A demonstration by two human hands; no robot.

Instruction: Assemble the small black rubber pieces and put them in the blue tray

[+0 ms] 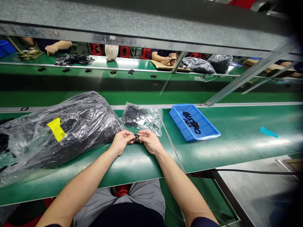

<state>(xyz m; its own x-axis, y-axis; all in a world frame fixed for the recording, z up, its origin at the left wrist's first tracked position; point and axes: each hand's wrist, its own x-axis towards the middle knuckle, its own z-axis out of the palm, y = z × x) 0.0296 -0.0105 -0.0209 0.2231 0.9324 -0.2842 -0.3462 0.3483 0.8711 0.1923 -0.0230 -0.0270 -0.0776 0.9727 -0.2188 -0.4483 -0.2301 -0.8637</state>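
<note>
My left hand (121, 141) and my right hand (149, 140) meet over the green worktable (132, 170), fingers pinched together on one small black part (136, 137) held between them. Just beyond the hands lies a small clear bag of black parts (142, 118). To the left a large clear plastic bag full of black parts (59, 132) with a yellow label (56, 129) rests on the table. A blue tray (203, 132) with several black parts (191, 122) sits to the right.
A green conveyor belt (142, 91) runs behind the table, carrying spaced black parts. Across it, other people's hands work at a far bench with piles of black parts and dark bags. A small teal piece (269, 132) lies at the right. A metal strut (246, 75) slants over the belt.
</note>
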